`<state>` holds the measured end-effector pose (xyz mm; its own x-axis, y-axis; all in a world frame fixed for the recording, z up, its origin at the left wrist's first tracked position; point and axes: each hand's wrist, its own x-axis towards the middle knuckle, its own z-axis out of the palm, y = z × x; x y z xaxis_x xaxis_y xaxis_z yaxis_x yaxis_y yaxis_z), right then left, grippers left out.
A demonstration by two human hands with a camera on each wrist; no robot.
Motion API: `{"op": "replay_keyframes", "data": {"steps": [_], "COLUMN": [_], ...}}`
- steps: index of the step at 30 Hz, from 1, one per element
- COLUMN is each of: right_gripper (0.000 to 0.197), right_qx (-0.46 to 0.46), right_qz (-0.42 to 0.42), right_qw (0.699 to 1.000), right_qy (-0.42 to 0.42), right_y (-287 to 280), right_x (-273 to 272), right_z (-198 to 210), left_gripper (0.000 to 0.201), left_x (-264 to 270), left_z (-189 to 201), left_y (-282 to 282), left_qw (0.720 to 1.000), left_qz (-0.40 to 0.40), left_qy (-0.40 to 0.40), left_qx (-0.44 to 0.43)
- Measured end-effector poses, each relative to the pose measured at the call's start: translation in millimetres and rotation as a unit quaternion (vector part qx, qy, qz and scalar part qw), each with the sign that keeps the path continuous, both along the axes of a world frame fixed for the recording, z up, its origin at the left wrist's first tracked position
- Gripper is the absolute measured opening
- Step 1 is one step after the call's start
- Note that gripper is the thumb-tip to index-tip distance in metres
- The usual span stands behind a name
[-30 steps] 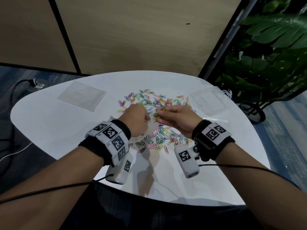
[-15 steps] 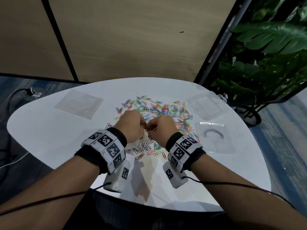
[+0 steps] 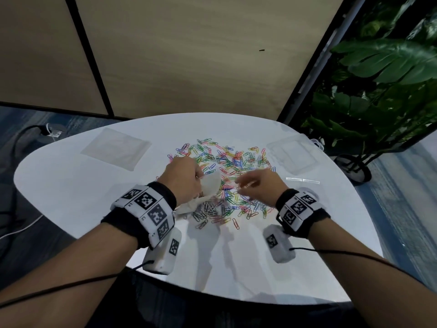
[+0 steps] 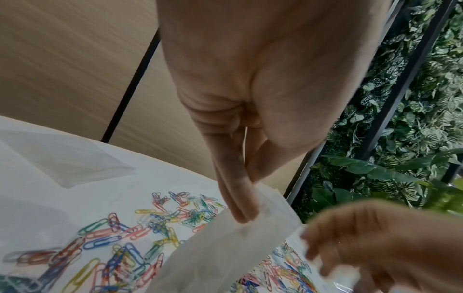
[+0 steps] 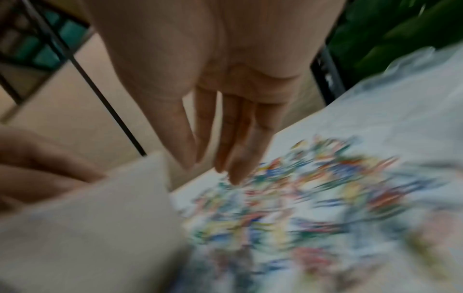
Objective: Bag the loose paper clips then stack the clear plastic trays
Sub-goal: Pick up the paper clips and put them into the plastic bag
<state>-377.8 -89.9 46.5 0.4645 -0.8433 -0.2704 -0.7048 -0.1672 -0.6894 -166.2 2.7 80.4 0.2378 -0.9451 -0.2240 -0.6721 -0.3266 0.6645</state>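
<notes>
Head view: left hand (image 3: 183, 179) pinches the rim of a small clear bag (image 3: 208, 189) above the paper clips (image 3: 233, 176) spread mid-table (image 3: 71, 185). Right hand (image 3: 261, 183) hovers beside it, fingers loose, empty. A clear tray (image 3: 292, 153) lies far right.

Left wrist view: fingers (image 4: 240, 200) and thumb clamp the bag (image 4: 225, 247).

Right wrist view: blurred; fingers (image 5: 238, 138) extended over the clips.

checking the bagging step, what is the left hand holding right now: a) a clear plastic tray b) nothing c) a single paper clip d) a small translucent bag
d: the left hand pinches the top edge of the small translucent bag between its fingers, above the loose paper clips; the clear plastic tray lies untouched on the table.
</notes>
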Motion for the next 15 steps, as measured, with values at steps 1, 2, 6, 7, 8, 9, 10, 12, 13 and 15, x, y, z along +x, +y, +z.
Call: {"op": "replay_keyframes", "data": {"steps": [1, 2, 6, 7, 8, 9, 10, 12, 13, 15], "right_gripper": [0.044, 0.062, 0.097, 0.097, 0.096, 0.096, 0.096, 0.093, 0.089, 0.073], "right_qx": [-0.015, -0.018, 0.000, -0.003, -0.012, -0.024, -0.036, -0.059, -0.070, -0.093], "right_qz": [0.028, 0.050, 0.060, 0.055, 0.054, 0.052, 0.051, 0.062, 0.071, 0.084], "right_qw": [0.993, 0.976, 0.971, 0.977, 0.979, 0.980, 0.981, 0.979, 0.977, 0.974], "right_qy": [0.118, 0.213, 0.231, 0.208, 0.195, 0.189, 0.184, 0.186, 0.189, 0.190], "right_y": [-5.5, -7.5, 2.0, 5.1, 7.9, 10.0, 11.8, 15.8, 17.6, 19.6], "right_x": [-14.8, -27.6, -48.8, -45.9, -41.0, -34.5, -27.2, -12.7, -5.6, 5.0], "right_z": [-11.6, -23.6, -63.2, -68.1, -72.6, -76.6, -80.6, -87.2, -88.9, -91.6], "left_gripper": [0.030, 0.030, 0.030, 0.030, 0.030, 0.029, 0.029, 0.029, 0.029, 0.030], "left_x": [3.0, 6.4, 18.1, 19.4, 20.3, 20.5, 20.7, 21.1, 21.9, 22.8], "left_z": [0.2, 0.2, -0.1, 0.4, 0.8, 1.2, 1.5, 0.6, -0.1, -1.4], "left_y": [1.7, 2.8, 6.1, 6.7, 7.1, 7.3, 7.3, 6.8, 6.6, 6.1], "left_qw": [1.000, 1.000, 1.000, 1.000, 1.000, 1.000, 0.999, 0.999, 0.999, 0.999], "left_qz": [0.001, 0.002, 0.007, 0.008, 0.008, 0.006, 0.004, 0.002, 0.001, 0.000], "left_qy": [-0.001, -0.004, -0.013, -0.017, -0.021, -0.024, -0.026, -0.028, -0.028, -0.026], "left_qx": [0.000, -0.001, -0.009, -0.012, -0.015, -0.018, -0.020, -0.020, -0.018, -0.018]}}
